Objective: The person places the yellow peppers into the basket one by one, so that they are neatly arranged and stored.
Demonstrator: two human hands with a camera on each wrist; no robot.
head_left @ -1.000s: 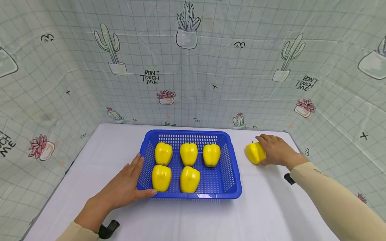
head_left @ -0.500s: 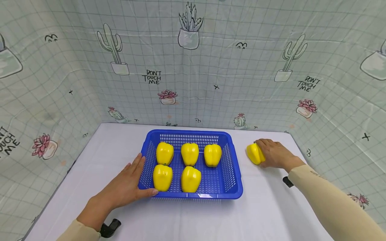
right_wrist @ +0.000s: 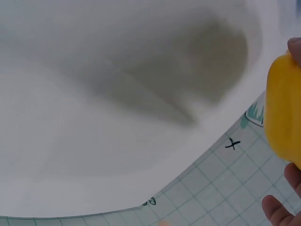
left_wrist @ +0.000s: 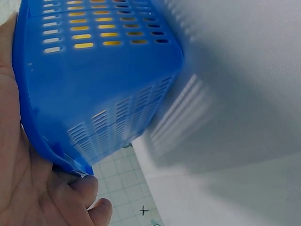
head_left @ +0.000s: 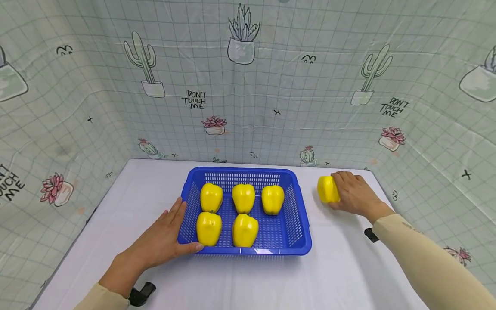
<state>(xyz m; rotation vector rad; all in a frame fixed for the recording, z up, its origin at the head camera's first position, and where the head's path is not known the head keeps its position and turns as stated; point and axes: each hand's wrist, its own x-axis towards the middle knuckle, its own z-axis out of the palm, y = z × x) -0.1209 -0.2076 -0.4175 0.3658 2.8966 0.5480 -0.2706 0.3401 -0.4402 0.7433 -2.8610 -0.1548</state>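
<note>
My right hand [head_left: 354,194] grips a yellow bell pepper [head_left: 327,189] on the right side of the white table. In the right wrist view this pepper [right_wrist: 283,110] is up off the cloth, with its shadow apart from it. My left hand [head_left: 159,239] rests against the near-left corner of a blue plastic basket [head_left: 271,251], fingers straight along the left rim and thumb on the front rim. Several yellow bell peppers stand inside: three in the back row, among them the right one [head_left: 273,199], and two in front, the left one [head_left: 209,229] nearest my thumb.
The basket's front-right part shows its bare floor [head_left: 270,232]. White cloth [head_left: 310,280] covers the table. A grid-patterned curtain [head_left: 263,86] with cactus drawings hangs behind and on both sides.
The right hand has gripped the pepper and raised it slightly from the table, tilting it so its stem no longer shows. The left hand and the basket have stayed put.
</note>
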